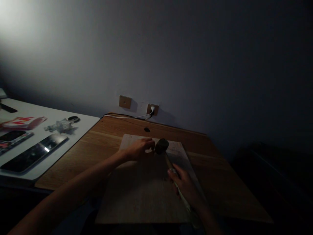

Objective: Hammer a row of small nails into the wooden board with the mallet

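Your tabletop (215,176) is carrying the board (144,202), and the mallet (161,146) is slanting above it, its long axis running from the far head back rightward toward you. Your right hand (184,182) is gripping the handle; your left hand (140,149), nearer the head, is holding curled fingers just left of it, contents impossible to tell.
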`<state>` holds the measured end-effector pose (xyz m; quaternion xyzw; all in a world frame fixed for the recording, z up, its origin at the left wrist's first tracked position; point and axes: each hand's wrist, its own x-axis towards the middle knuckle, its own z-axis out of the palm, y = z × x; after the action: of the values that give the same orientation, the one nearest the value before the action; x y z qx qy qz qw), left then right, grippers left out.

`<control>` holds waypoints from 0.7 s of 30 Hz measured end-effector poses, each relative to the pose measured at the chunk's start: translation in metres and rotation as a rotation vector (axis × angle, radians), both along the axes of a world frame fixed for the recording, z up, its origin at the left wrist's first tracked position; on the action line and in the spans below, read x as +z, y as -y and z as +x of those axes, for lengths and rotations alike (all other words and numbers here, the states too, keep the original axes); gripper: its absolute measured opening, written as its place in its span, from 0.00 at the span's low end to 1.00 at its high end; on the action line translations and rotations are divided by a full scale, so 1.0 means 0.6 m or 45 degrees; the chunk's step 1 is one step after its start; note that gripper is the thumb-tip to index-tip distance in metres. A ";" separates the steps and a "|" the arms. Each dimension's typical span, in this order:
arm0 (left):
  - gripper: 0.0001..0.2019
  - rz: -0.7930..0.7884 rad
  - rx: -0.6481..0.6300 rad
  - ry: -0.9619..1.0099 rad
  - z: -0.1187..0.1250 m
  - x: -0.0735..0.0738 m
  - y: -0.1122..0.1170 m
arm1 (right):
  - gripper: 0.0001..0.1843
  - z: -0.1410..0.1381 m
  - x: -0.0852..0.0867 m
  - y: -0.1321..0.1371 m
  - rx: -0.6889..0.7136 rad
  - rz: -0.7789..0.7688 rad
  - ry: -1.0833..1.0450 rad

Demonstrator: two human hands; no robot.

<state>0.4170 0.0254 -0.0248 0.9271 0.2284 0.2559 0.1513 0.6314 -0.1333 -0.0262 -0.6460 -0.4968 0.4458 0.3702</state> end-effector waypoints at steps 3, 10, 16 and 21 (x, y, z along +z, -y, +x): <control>0.05 0.197 -0.345 -0.135 0.028 0.015 0.054 | 0.32 0.025 -0.006 0.025 0.003 -0.078 0.073; 0.08 0.735 -0.484 -0.326 0.072 -0.007 0.106 | 0.35 0.043 -0.034 0.044 -0.129 -0.142 0.122; 0.06 0.551 -0.427 -0.274 0.046 0.010 0.083 | 0.34 0.045 -0.040 0.046 -0.126 -0.121 0.095; 0.11 0.028 -0.049 -0.057 -0.020 0.005 -0.013 | 0.35 0.043 -0.037 0.046 -0.140 -0.152 0.014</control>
<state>0.4051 0.0331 -0.0217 0.9384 0.2109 0.2346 0.1407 0.6572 -0.1611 -0.0486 -0.6956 -0.4351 0.4502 0.3523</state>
